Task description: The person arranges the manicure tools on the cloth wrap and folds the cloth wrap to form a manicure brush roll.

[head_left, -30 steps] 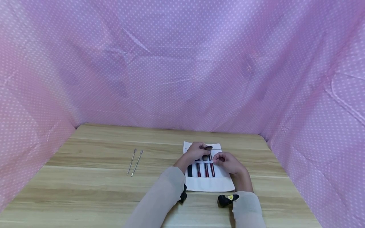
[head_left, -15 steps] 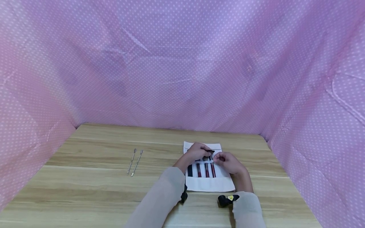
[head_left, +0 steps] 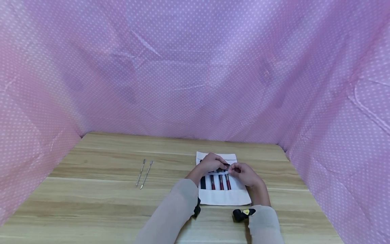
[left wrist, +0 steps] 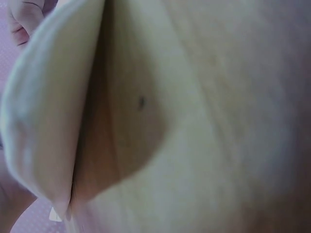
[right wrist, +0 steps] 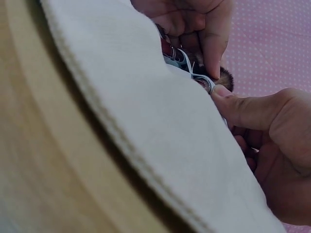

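A white cloth brush roll (head_left: 225, 197) lies unfolded on the table, with several red-handled makeup brushes under its white elastic band (head_left: 217, 173). My left hand (head_left: 211, 162) pinches the rightmost makeup brush (head_left: 228, 183) near its dark head. That brush runs down through the band, its lower end at the bottom pocket. My right hand (head_left: 243, 173) pinches the band beside this brush, thumb at the loop in the right wrist view. There, brush bristles (right wrist: 226, 80) show between both hands. The left wrist view mostly shows the roll's cloth edge (left wrist: 43, 111) and blurred wood.
Two thin metal double-ended tools (head_left: 143, 174) lie on the wooden table (head_left: 91, 203) left of the roll. A black strip (head_left: 202, 182) sits in the roll's left side. Pink dotted cloth (head_left: 195, 84) hangs around the table's back and sides.
The rightmost brush has slid down toward the pocket, its head dropping nearer the band. My left hand has shifted slightly down and right with it; my right hand stays nearly in place.
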Motion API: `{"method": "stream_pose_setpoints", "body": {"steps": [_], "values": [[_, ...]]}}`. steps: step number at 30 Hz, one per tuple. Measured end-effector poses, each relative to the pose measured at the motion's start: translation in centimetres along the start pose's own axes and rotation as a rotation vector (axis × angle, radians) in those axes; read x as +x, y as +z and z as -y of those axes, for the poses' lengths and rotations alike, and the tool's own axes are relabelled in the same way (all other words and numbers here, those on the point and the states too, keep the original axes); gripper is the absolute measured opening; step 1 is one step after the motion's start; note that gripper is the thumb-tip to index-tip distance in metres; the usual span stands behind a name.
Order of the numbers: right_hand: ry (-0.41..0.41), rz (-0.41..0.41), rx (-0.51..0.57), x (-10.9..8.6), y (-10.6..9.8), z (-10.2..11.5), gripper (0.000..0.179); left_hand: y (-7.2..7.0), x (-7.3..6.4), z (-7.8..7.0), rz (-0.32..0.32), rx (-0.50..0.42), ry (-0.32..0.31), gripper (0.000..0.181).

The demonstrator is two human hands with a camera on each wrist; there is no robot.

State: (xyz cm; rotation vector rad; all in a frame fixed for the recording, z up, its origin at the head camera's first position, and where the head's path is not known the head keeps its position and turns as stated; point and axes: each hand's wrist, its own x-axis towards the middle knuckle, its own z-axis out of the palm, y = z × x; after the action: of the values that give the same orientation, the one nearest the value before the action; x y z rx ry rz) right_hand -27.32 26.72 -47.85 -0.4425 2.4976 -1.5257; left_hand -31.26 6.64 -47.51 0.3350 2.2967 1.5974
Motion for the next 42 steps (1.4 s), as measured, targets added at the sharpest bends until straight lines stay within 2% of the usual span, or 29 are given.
{"method": "stream_pose_setpoints", "body": {"steps": [9, 15, 20, 23, 27, 31, 36, 42], "values": [[0.002, 0.009, 0.028, 0.0, -0.1, 0.2, 0.007, 0.2, 0.0, -0.4, -0.009, 0.033, 0.012, 0.011], [0.009, 0.003, 0.013, 0.2, -0.2, 0.3, 0.007, -0.8, 0.1, -1.0, -0.075, 0.018, 0.022, 0.014], [0.026, 0.000, 0.006, 0.3, 0.0, 0.6, 0.008, -3.4, -0.4, -1.7, -0.131, 0.039, 0.046, 0.013], [0.053, -0.008, 0.002, 0.2, 0.0, 0.5, 0.009, -5.1, -0.9, -1.5, -0.142, 0.087, 0.062, 0.014], [0.071, -0.007, -0.006, 0.2, 0.1, 0.3, 0.007, -7.5, -1.8, -0.8, -0.139, 0.172, 0.092, 0.017], [0.054, -0.005, -0.010, 0.1, 0.1, 0.3, 0.006, -9.9, -2.8, 0.1, -0.146, 0.248, 0.124, 0.018], [0.069, -0.034, -0.011, 0.1, 0.1, 0.6, 0.006, -12.6, -3.9, 1.3, -0.163, 0.337, 0.169, 0.020], [0.079, -0.049, -0.031, -0.2, 0.0, 0.5, 0.005, -15.4, -6.4, 2.6, -0.171, 0.417, 0.157, 0.018]]}}
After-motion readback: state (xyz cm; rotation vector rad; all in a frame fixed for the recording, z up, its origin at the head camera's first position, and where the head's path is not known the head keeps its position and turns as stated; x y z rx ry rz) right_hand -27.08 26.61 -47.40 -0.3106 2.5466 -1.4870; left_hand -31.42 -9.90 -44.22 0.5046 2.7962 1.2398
